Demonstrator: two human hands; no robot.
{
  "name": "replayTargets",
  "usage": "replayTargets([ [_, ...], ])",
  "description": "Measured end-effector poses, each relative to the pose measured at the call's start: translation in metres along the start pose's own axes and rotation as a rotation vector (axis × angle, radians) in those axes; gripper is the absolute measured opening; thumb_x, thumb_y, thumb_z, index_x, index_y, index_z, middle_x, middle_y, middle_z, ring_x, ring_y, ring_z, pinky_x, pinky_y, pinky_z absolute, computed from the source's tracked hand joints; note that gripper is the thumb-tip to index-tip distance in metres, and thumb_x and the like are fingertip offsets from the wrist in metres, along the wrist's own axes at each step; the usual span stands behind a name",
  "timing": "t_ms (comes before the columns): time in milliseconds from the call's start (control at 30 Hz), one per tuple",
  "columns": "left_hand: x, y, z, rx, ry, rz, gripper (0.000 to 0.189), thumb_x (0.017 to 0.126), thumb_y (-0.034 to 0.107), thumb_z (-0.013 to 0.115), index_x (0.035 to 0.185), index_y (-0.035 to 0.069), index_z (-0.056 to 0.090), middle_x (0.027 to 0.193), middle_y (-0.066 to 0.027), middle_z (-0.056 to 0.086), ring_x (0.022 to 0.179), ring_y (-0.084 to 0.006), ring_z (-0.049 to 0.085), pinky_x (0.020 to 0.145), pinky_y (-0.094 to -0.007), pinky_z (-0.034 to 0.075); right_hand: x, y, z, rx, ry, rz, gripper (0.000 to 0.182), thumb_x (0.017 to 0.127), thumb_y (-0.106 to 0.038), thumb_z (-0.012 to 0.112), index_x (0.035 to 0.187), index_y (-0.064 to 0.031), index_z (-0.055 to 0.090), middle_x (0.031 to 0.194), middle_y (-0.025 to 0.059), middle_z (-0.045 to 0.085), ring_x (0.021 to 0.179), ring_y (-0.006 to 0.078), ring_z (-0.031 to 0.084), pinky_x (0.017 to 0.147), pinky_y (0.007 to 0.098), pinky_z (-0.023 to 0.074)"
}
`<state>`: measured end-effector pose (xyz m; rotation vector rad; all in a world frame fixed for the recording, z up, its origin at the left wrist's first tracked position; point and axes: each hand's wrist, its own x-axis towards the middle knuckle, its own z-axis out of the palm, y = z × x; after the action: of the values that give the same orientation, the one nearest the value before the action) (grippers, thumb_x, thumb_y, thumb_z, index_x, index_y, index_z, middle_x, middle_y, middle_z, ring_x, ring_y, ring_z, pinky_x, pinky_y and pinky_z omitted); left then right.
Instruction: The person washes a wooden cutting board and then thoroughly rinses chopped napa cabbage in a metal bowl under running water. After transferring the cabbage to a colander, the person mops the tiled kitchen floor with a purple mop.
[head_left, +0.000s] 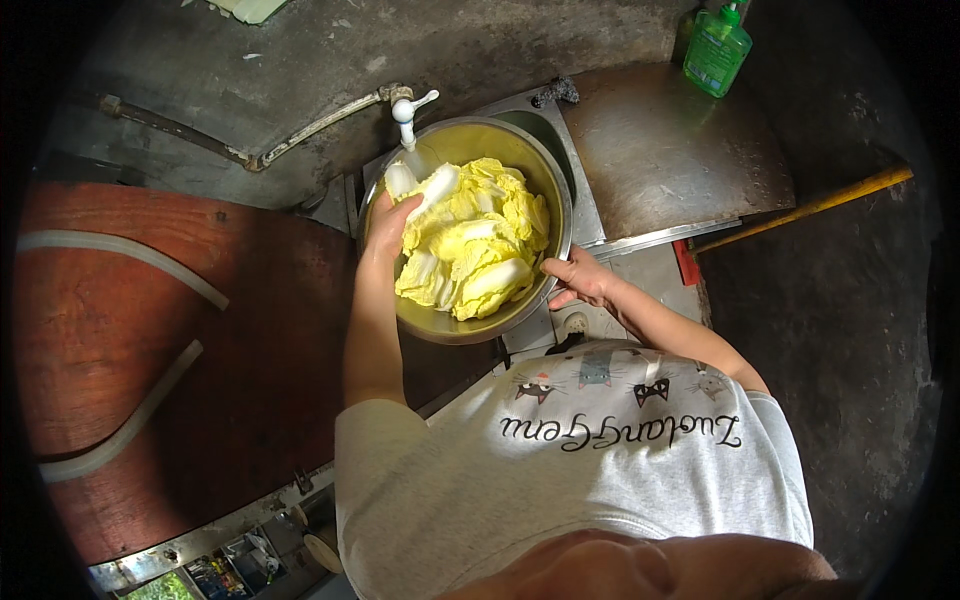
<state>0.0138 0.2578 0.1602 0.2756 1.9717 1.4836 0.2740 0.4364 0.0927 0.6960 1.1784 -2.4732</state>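
A large round metal basin (442, 330) full of yellow-white napa cabbage leaves (480, 240) is at the centre, over part of a metal sink (544, 139). My left hand (388, 225) is at the basin's left side, its thumb inside over a white cabbage stem and the other fingers mostly hidden. At the lower right rim, my right hand (577, 277) grips the basin, thumb on the edge and fingers outside. A white tap (405, 116) points down at the basin's far rim.
A metal worktop (667, 150) with a green pump bottle (718, 52) lies right of the sink, a dark scouring pad (556, 91) behind. A yellow pole (810, 206) leans at the right. On the left stands a reddish wooden board (262, 360). A pipe (180, 131) runs along the wall.
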Motion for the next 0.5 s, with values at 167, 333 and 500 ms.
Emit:
replayTargets([
  [167, 0.014, -0.023, -0.012, 0.92, 0.297, 0.598, 0.061, 0.074, 0.012, 0.07, 0.127, 0.006, 0.041, 0.121, -0.0142, 0.052, 0.109, -0.0277, 0.052, 0.091, -0.0366, 0.042, 0.001, 0.002, -0.001, 0.016, 0.0, -0.014, 0.063, 0.08, -0.019, 0.059, 0.129, -0.0003, 0.025, 0.105, 0.0163, 0.053, 0.069, 0.0214, 0.062, 0.051, 0.0325, 0.058],
  [333, -0.036, -0.023, 0.091, 1.41, -0.191, 0.232, 0.088, 0.069, 0.047, 0.071, 0.14, 0.018, 0.028, 0.146, -0.0172, 0.017, 0.135, -0.0358, 0.011, 0.101, -0.0636, 0.018, -0.003, 0.0, 0.0, 0.041, 0.032, 0.001, 0.064, 0.08, -0.018, 0.059, 0.131, -0.0012, 0.025, 0.108, 0.0174, 0.052, 0.068, 0.0225, 0.062, 0.05, 0.0333, 0.0579],
  [500, -0.013, -0.034, 0.099, 1.774, -0.316, 0.28, 0.097, 0.062, 0.052, 0.073, 0.141, 0.028, 0.022, 0.146, -0.0116, 0.02, 0.134, -0.0339, 0.018, 0.104, -0.0591, 0.018, -0.005, 0.009, 0.006, 0.025, 0.026, -0.03, 0.06, 0.08, -0.017, 0.059, 0.128, 0.0067, 0.032, 0.113, 0.0158, 0.05, 0.084, 0.024, 0.059, 0.053, 0.0318, 0.0587],
])
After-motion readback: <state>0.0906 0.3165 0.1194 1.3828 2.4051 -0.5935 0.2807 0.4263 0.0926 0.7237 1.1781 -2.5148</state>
